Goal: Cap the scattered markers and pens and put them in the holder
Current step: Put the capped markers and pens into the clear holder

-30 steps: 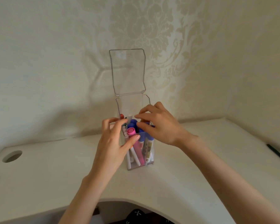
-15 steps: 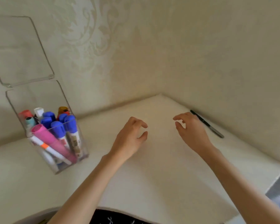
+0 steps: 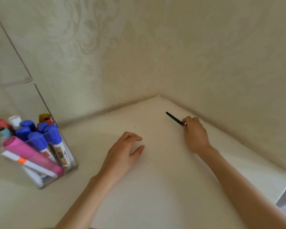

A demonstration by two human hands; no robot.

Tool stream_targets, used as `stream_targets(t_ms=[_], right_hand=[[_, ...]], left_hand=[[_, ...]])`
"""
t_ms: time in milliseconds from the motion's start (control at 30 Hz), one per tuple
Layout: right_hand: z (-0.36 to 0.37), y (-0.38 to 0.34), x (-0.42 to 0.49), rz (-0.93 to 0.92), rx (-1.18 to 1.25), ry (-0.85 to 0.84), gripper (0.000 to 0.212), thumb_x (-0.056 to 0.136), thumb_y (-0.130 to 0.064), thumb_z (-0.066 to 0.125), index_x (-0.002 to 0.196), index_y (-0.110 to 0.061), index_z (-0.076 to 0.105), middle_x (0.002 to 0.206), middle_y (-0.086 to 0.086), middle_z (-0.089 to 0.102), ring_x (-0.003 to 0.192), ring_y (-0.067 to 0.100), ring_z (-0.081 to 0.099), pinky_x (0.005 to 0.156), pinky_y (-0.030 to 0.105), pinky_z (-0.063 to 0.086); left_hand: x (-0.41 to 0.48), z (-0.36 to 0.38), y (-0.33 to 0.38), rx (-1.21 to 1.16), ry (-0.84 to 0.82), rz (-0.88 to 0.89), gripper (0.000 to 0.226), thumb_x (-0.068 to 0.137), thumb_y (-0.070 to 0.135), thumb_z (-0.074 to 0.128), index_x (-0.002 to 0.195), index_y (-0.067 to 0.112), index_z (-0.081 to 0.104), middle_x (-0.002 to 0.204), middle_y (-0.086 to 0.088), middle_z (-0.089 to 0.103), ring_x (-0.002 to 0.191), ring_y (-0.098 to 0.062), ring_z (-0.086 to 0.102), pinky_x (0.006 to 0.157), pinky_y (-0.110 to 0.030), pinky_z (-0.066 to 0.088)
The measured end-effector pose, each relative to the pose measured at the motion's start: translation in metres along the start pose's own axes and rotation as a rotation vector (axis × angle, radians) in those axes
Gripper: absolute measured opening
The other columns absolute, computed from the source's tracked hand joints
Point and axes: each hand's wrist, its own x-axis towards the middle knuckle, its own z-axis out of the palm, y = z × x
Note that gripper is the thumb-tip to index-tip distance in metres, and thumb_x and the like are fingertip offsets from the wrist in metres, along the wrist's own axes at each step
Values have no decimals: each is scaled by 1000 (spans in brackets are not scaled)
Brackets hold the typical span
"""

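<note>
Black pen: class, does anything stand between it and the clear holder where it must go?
Only the person's own left hand, low over the desk, lies roughly between the black pen, pinched by the right hand, and the open holder.
</note>
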Motion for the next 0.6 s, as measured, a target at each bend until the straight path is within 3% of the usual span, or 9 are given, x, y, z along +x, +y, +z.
stream_targets(t_ms=[133, 300, 400, 467, 600], right_hand=[[14, -46, -13, -136, 284, -35, 25, 96, -5, 41, 115, -4, 57, 111, 13, 53, 87, 22, 50, 72, 20, 33], [19, -106, -27, -389, 434, -173, 22, 93, -6, 50, 106, -11, 67, 96, 0, 56, 83, 12, 49, 69, 4, 36], [21, -119, -35, -538, 400, -247, 22, 91, -1, 51, 103, -8, 68, 94, 1, 55, 81, 13, 51, 73, 2, 35], [24, -116, -39, -604, 351, -299, 23, 91, 0, 51, 103, -8, 68, 94, 0, 54, 82, 13, 50, 74, 2, 34], [32, -107, -45, -670, 300, -336, 23, 91, -2, 50, 107, -11, 64, 95, -5, 50, 88, 11, 47, 78, 5, 32]], left_hand=[[-32, -39, -14, -117, 209, -28, 13, 84, 18, 65, 97, 18, 66, 98, 9, 59, 91, 2, 57, 78, -7, 39], [-35, -72, -15, -76, 330, -6, 29, 79, 9, 70, 107, 8, 61, 105, 2, 56, 88, -8, 59, 78, -3, 39], [-19, -70, -19, 11, 231, 40, 37, 79, 12, 69, 114, 8, 59, 113, -6, 55, 103, -15, 55, 89, -14, 38], [-14, -63, -26, 39, 118, -42, 43, 80, 17, 70, 120, 10, 56, 119, -8, 53, 111, -22, 52, 94, -24, 39], [-18, -46, -39, 125, -15, -124, 43, 81, 25, 68, 122, 18, 57, 123, -4, 51, 115, -21, 48, 97, -30, 37]])
